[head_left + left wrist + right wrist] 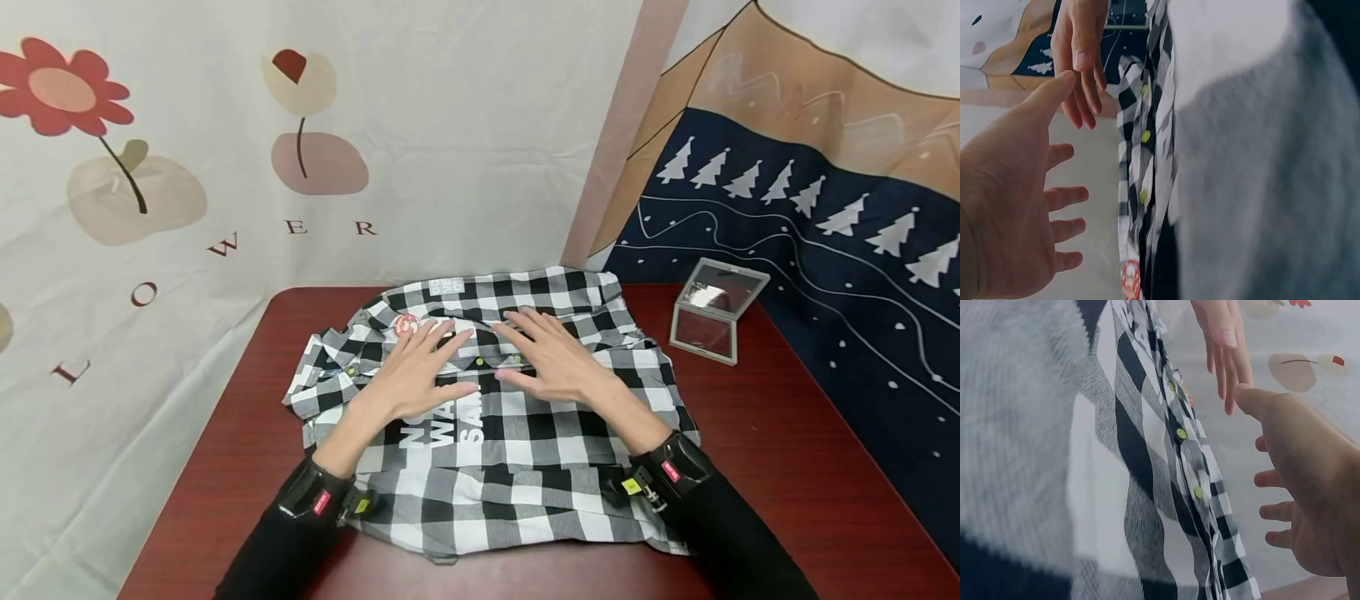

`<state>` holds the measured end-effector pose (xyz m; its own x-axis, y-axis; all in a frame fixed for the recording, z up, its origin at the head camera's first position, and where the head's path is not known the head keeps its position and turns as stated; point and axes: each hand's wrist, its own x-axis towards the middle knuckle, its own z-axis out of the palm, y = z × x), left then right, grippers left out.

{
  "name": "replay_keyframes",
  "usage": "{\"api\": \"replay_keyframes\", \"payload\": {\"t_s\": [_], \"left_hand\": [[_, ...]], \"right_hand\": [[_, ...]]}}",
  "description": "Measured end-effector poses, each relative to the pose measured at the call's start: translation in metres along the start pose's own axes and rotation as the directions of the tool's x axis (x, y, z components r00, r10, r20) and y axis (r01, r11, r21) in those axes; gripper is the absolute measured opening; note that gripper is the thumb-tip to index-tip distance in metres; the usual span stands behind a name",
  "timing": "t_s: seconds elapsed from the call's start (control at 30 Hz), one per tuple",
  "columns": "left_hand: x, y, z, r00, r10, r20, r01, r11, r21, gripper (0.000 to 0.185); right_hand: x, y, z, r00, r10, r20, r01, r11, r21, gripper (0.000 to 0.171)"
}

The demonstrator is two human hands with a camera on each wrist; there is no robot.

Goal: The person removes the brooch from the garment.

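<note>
A black and white checked shirt (540, 433) lies spread and rumpled on the table, with white lettering, a round red patch (407, 324) and yellow-green buttons (1145, 136). Above its middle is my left hand (408, 371), fingers spread and pointing away. My right hand (558, 358) mirrors it on the other side, also with spread fingers. Both wrist views show a gap between the palms and the cloth, and neither hand holds anything. In the right wrist view, the button row (1181, 434) runs along the cloth beside the right hand.
A small hinged case (705, 333) with a mirror-like lid stands open at the table's right. The dark red table (787, 467) extends around the shirt. Behind it hang a flower-printed white cloth (465, 167) and a navy cloth with white trees (787, 225).
</note>
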<state>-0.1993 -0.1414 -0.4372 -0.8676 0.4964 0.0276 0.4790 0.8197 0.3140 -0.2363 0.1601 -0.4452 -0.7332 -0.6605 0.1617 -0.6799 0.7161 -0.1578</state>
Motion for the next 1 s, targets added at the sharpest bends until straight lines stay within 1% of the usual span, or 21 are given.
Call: {"api": "replay_keyframes", "payload": {"t_s": [0.27, 0.47, 0.57, 0.67, 0.77, 1.0], "left_hand": [[-0.007, -0.017, -0.011, 0.999, -0.043, -0.017, 0.042, 0.999, -0.003, 0.093], [-0.011, -0.033, -0.018, 0.996, -0.084, -0.036, 0.083, 0.996, -0.011, 0.094], [-0.013, -0.042, -0.021, 0.994, -0.094, -0.058, 0.093, 0.996, -0.015, 0.094], [-0.015, -0.051, -0.024, 0.992, -0.104, -0.073, 0.103, 0.994, -0.021, 0.094], [-0.017, -0.059, -0.026, 0.990, -0.118, -0.074, 0.116, 0.993, -0.034, 0.095], [-0.017, -0.077, -0.031, 0.990, -0.124, -0.074, 0.119, 0.991, -0.058, 0.094]], "right_hand": [[0.020, -0.009, 0.002, 0.999, -0.046, -0.007, 0.046, 0.998, 0.033, 0.080], [0.037, -0.017, 0.006, 0.998, -0.057, 0.008, 0.057, 0.998, 0.031, 0.080], [0.045, -0.021, 0.008, 0.997, -0.074, 0.008, 0.074, 0.997, 0.026, 0.080], [0.053, -0.023, 0.011, 0.994, -0.110, -0.013, 0.110, 0.994, 0.019, 0.078], [0.062, -0.026, 0.014, 0.989, -0.142, -0.029, 0.143, 0.990, 0.013, 0.076], [0.078, -0.032, 0.019, 0.988, -0.148, -0.044, 0.149, 0.988, 0.023, 0.074]]}}
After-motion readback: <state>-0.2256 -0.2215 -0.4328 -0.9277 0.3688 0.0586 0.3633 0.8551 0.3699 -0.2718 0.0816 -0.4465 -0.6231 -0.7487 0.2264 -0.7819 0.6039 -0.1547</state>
